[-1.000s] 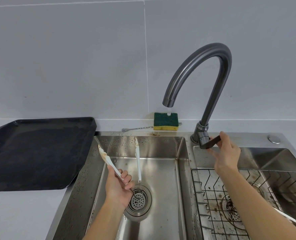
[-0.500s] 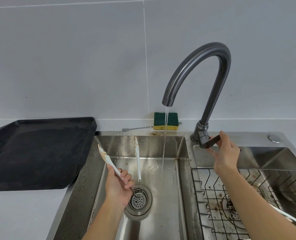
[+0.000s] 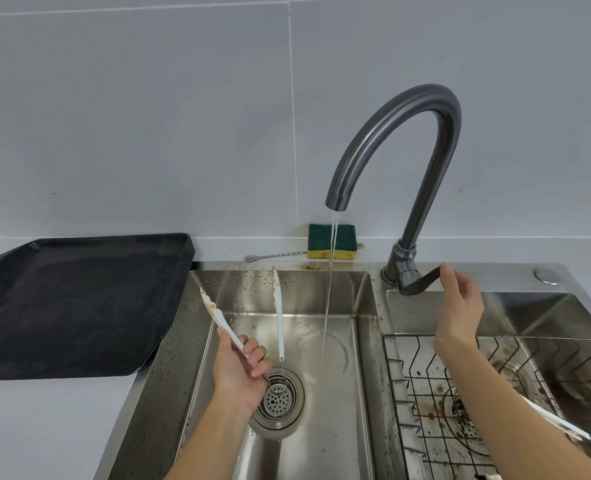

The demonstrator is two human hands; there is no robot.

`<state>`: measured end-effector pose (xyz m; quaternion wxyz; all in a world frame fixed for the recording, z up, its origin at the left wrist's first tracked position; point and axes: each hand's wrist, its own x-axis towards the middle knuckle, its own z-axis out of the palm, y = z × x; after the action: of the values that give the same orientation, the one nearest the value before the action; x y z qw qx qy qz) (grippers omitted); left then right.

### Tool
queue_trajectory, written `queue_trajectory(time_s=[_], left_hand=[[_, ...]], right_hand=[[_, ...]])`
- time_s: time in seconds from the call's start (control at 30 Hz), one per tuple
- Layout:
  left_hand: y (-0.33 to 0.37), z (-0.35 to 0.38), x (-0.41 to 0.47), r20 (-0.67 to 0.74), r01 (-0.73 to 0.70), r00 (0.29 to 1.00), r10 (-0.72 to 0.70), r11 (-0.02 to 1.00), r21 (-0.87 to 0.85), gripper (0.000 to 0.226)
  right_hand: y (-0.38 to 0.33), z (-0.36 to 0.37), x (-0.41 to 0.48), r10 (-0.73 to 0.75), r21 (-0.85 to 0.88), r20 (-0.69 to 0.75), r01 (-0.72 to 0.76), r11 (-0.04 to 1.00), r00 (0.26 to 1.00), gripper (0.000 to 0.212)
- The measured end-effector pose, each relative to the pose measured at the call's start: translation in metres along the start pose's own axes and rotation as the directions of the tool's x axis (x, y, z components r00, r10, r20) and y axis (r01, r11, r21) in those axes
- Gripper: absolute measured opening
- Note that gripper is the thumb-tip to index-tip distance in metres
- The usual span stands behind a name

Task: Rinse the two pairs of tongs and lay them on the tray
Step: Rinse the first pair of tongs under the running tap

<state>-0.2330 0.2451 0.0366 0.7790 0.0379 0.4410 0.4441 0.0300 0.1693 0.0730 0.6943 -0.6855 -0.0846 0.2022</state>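
Observation:
My left hand (image 3: 240, 367) grips one arm of a pair of white tongs (image 3: 278, 313) over the left sink basin; the tongs stand spread open, tips stained brown and pointing away from me. A thin stream of water (image 3: 329, 289) falls from the grey faucet (image 3: 408, 133) to the right of the tongs, not touching them. My right hand (image 3: 458, 306) hovers with fingers apart just beside the faucet lever (image 3: 422, 281). A second pair of white tongs (image 3: 560, 422) lies in the right basin, partly hidden by my right forearm. The black tray (image 3: 79, 306) sits on the counter at left.
A green and yellow sponge (image 3: 332, 241) and a thin metal utensil (image 3: 273, 256) lie on the ledge behind the left basin. A wire rack (image 3: 425, 393) sits in the right basin. The round drain strainer (image 3: 278, 400) is below my left hand.
Water started running from the faucet. My right hand has let go of the lever and opened just beside it. The lever now sits raised. My left hand with the tongs stayed put.

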Motion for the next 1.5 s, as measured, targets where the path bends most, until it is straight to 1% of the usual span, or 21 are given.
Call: queue_trajectory(time_s=[0.1,0.2,0.27,0.33,0.4,0.43,0.5,0.57,0.63,0.73,0.8,0.93,1.0,1.03,1.07,1.13,1.2,1.27,1.3,1.4,1.5], left_hand=[[0.000,-0.002,0.000,0.005,0.017,1.000,-0.017,1.000,-0.014,0.048],[0.000,-0.004,0.000,0.011,0.043,0.999,-0.042,0.998,-0.039,0.048],[-0.001,-0.006,0.001,0.023,0.074,0.997,-0.073,0.995,-0.071,0.049],[-0.002,-0.008,0.003,0.048,0.122,0.992,-0.118,0.987,-0.108,0.050],[-0.004,-0.010,0.003,0.088,0.179,0.982,-0.168,0.975,-0.134,0.051],[-0.006,-0.010,0.002,0.103,0.203,0.976,-0.189,0.969,-0.141,0.053],[-0.009,-0.009,0.001,0.121,0.246,0.966,-0.230,0.959,-0.142,0.059],[-0.011,-0.008,-0.001,0.121,0.267,0.960,-0.252,0.955,-0.131,0.064],[-0.014,-0.006,-0.002,0.104,0.261,0.963,-0.249,0.958,-0.122,0.065],[-0.018,-0.005,0.000,0.076,0.238,0.970,-0.230,0.965,-0.108,0.064],[-0.021,-0.005,0.000,0.060,0.242,0.970,-0.237,0.965,-0.102,0.060],[-0.025,-0.002,0.002,0.054,0.266,0.963,-0.263,0.961,-0.071,0.062],[-0.023,0.000,0.003,0.010,0.268,0.963,-0.270,0.959,0.091,0.055],[-0.023,0.001,0.004,-0.028,0.268,0.963,-0.269,0.934,0.236,0.047],[-0.023,0.000,0.006,-0.064,0.239,0.970,-0.234,0.881,0.407,0.040],[-0.024,0.002,0.005,-0.099,0.135,0.991,-0.093,0.713,0.688,0.031],[-0.025,0.003,0.004,-0.098,0.010,0.987,0.124,0.566,0.824,0.046],[-0.024,0.015,-0.011,-0.043,-0.154,0.929,0.369,0.490,0.858,0.036],[-0.023,0.019,-0.017,0.029,-0.247,0.902,0.431,0.462,0.852,0.026],[-0.023,0.034,-0.029,0.221,-0.413,0.886,0.407,0.478,0.775,0.009],[-0.025,0.052,-0.034,0.295,-0.447,0.886,0.358,0.486,0.751,0.011]], right_hand=[[0.004,-0.004,-0.002,-0.112,-0.141,-0.059,0.103,0.985,0.992,0.043],[0.003,-0.005,-0.007,-0.254,-0.311,-0.038,0.230,0.922,0.966,0.040],[0.000,-0.002,-0.015,-0.341,-0.338,0.051,0.338,0.878,0.938,0.034],[-0.002,0.001,-0.028,-0.368,-0.332,0.200,0.416,0.847,0.908,0.025],[-0.002,0.005,-0.043,-0.289,-0.325,0.371,0.415,0.850,0.882,0.010],[-0.001,0.008,-0.052,-0.228,-0.323,0.457,0.400,0.858,0.860,0.010],[0.001,0.015,-0.066,-0.132,-0.337,0.611,0.407,0.849,0.780,0.016],[0.005,0.027,-0.078,-0.031,-0.353,0.722,0.407,0.843,0.691,0.011],[0.009,0.041,-0.087,0.084,-0.361,0.759,0.309,0.880,0.646,0.009],[0.011,0.064,-0.100,0.276,-0.350,0.748,0.006,0.937,0.604,0.022],[0.010,0.077,-0.108,0.360,-0.339,0.749,-0.145,0.930,0.556,0.026],[0.007,0.090,-0.117,0.443,-0.259,0.771,-0.410,0.874,0.457,0.016],[0.008,0.093,-0.119,0.468,-0.202,0.751,-0.513,0.834,0.465,0.014],[0.009,0.094,-0.119,0.472,-0.167,0.739,-0.548,0.820,0.480,0.013],[0.010,0.093,-0.118,0.476,-0.146,0.728,-0.565,0.812,0.494,0.014],[0.012,0.090,-0.113,0.488,-0.134,0.708,-0.581,0.803,0.511,0.017],[0.013,0.086,-0.108,0.506,-0.138,0.690,-0.593,0.794,0.517,0.018],[0.013,0.082,-0.104,0.514,-0.152,0.671,-0.580,0.800,0.534,0.018],[0.013,0.081,-0.103,0.513,-0.156,0.665,-0.570,0.807,0.544,0.019],[0.010,0.080,-0.099,0.504,-0.148,0.650,-0.555,0.818,0.569,0.027],[0.006,0.079,-0.095,0.485,-0.179,0.610,-0.487,0.855,0.627,0.030]])
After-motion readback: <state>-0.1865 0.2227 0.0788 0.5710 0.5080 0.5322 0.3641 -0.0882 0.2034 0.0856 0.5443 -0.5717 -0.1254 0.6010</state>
